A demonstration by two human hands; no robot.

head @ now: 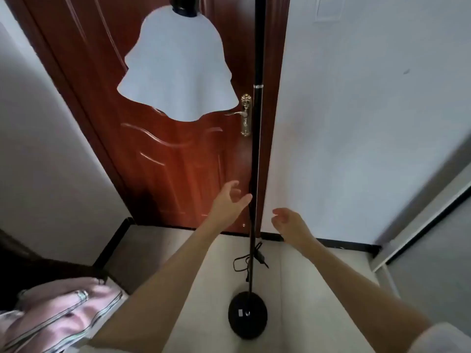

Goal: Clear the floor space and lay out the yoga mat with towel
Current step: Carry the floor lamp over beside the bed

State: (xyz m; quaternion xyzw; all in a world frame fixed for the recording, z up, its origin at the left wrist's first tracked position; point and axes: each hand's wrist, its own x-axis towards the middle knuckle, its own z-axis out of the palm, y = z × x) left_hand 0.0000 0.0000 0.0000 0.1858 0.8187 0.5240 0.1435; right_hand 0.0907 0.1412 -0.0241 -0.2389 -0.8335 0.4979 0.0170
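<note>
Head view, nearest first:
Bedding point(58, 317): pink striped fabric bunched at 8 o'clock, off the open floor.
Lamp base point(247, 315): round black foot at 6 o'clock on the pale floor point(293, 289), so it sits in the space that needs clearing.
Cord point(251, 258): loose tangle by the pole, could snag.
Left hand point(230, 200): open, fingers curled, thumb tip about touching the pole point(256, 161), holding nothing.
Right hand point(290, 224): open, just beside the pole, empty.
Shade point(175, 70): white, at 12 o'clock, in front of the door point(178, 161).
Mat and towel: not in view.
Guess: both hands bracket the pole to grab and shift the lamp.
</note>
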